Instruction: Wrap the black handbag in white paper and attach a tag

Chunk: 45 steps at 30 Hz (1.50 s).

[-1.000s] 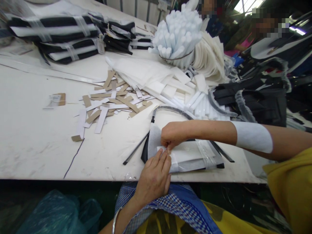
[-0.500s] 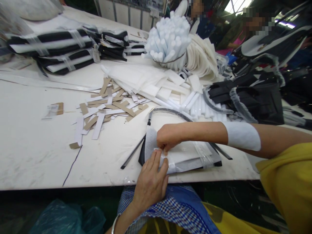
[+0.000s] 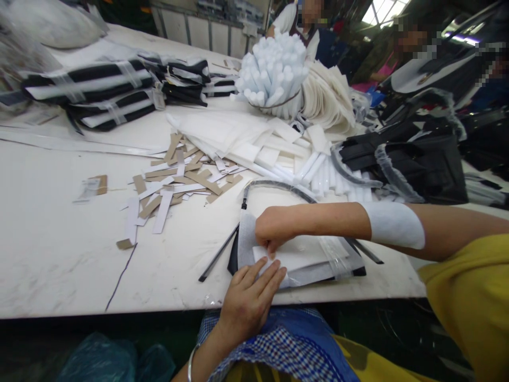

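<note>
A black handbag (image 3: pixel 234 260) lies flat on the table in front of me, covered by a pale grey sheet (image 3: pixel 247 233). Its plastic-wrapped handle (image 3: pixel 278 184) arches away from me, and dark straps (image 3: pixel 218 253) stick out at both sides. On top is a folded white foam sheet (image 3: pixel 304 254), with clear tape (image 3: pixel 336 255) across its right part. My left hand (image 3: pixel 252 297) rests with fingers stretched out over the sheet's near left edge. Just beyond it, my right hand (image 3: pixel 274 228) is closed, fingertips down on the foam sheet; whatever it grips is hidden.
Cardboard strips (image 3: pixel 170 183) lie scattered to the left. Behind the bag are white foam sheets (image 3: pixel 222 130) and a bundle of white foam rods (image 3: pixel 274 74). Wrapped black bags (image 3: pixel 91 85) are stacked at the far left, and another black bag (image 3: pixel 421 164) stands right. People stand beyond the table.
My left hand has slid slightly right and towards me along the sheet, its fingers flatter. More of the foam sheet's left end shows. My right hand stays almost in place.
</note>
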Tool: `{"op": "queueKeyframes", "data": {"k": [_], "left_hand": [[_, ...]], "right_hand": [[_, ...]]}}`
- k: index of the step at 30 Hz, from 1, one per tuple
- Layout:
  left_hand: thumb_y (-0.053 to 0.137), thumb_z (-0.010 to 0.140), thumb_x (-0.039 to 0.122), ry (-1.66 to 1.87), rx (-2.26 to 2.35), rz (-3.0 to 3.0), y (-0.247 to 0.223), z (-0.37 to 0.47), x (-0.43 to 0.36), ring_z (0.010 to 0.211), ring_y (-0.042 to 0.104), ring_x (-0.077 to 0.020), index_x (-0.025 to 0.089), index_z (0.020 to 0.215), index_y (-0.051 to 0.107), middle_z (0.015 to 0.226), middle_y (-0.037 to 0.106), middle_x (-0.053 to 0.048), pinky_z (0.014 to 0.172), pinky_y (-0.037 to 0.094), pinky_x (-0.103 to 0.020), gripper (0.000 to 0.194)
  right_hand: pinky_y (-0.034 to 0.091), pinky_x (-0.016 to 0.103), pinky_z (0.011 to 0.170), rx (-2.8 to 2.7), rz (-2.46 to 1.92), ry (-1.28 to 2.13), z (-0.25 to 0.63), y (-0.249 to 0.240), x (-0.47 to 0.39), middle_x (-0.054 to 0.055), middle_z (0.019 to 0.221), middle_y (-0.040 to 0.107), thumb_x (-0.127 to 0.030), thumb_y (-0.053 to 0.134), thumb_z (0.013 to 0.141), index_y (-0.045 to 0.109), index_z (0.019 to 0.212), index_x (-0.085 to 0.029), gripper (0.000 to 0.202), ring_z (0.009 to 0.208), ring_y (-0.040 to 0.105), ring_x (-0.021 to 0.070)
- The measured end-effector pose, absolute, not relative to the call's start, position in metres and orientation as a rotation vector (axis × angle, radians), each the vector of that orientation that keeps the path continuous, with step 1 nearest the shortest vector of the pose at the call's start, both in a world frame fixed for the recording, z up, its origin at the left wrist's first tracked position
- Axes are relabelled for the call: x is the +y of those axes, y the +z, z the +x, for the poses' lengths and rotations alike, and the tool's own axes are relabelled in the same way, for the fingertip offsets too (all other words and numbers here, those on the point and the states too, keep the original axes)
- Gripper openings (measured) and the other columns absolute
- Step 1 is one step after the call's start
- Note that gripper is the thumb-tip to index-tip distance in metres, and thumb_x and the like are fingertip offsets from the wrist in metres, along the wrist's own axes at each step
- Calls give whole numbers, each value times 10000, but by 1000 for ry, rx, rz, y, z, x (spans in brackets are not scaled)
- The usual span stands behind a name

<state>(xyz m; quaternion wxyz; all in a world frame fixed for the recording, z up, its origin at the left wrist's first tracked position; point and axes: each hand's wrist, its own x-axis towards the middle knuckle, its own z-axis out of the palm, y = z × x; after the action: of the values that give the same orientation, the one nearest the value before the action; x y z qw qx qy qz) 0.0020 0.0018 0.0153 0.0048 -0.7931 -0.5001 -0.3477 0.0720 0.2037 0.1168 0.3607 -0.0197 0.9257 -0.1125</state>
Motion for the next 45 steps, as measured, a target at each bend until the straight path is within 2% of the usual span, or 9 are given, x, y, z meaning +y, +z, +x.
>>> {"op": "queueKeyframes", "data": {"k": [7,12,21,26,33,37,39,42,45], "left_hand": [[470,942,117,-1184,-1515,-2457,13,2,5,1279,545,-211,175,1287,615,1339,643,-10,967,415,-345,379],[467,936,146,-1195,-1532,-2435,14,2,6,1201,603,-196,177,1272,624,1304,667,-6,953,436,-335,373],[434,932,144,-1203,-1547,-2380,16,4,6,1170,620,-185,184,1244,645,1274,684,8,960,441,-317,379],[428,930,141,-1204,-1564,-2354,17,4,5,1168,622,-179,190,1245,641,1278,681,20,949,451,-318,383],[461,889,104,-1185,-1588,-2371,21,5,2,1185,616,-206,208,1273,618,1306,662,19,940,478,-357,427],[467,880,89,-1177,-1561,-2359,20,5,2,1174,622,-207,213,1274,615,1304,664,27,922,493,-364,439],[475,885,97,-1161,-1548,-2362,18,4,2,1182,617,-205,215,1286,606,1314,657,27,918,496,-365,438],[487,884,105,-1127,-1539,-2379,15,4,2,1196,610,-206,215,1311,589,1324,651,15,920,501,-368,452],[484,877,101,-1133,-1552,-2368,11,6,1,1202,608,-204,216,1317,587,1306,665,-1,927,503,-366,466]], "right_hand": [[260,206,564,2447,-2,-340,70,110,202,-102,381,458,-246,852,696,681,535,-182,243,451,369,67],[296,227,625,2523,47,-341,62,105,211,-98,323,278,-418,810,741,624,471,-167,412,463,382,86],[268,255,617,2563,157,-241,65,91,254,-13,490,576,-562,813,686,727,629,-171,404,581,526,145],[307,248,573,2395,468,-712,74,65,272,-21,615,658,-520,877,581,728,689,-196,372,570,533,129],[439,240,657,2467,648,-891,97,70,275,15,723,729,-389,730,790,765,822,-164,230,659,635,155],[460,307,866,2665,838,-894,121,83,243,89,1043,747,-384,565,915,717,1148,-164,354,941,665,225],[444,341,952,2681,875,-928,131,81,222,108,1193,703,-485,666,836,627,1313,-179,568,1084,631,272],[433,383,998,2593,978,-1050,136,71,205,139,1266,657,-539,828,627,571,1374,-168,873,1149,591,323],[499,312,877,2492,1030,-1197,133,59,212,89,1128,712,-498,825,630,658,1250,-173,720,990,659,252]]}}
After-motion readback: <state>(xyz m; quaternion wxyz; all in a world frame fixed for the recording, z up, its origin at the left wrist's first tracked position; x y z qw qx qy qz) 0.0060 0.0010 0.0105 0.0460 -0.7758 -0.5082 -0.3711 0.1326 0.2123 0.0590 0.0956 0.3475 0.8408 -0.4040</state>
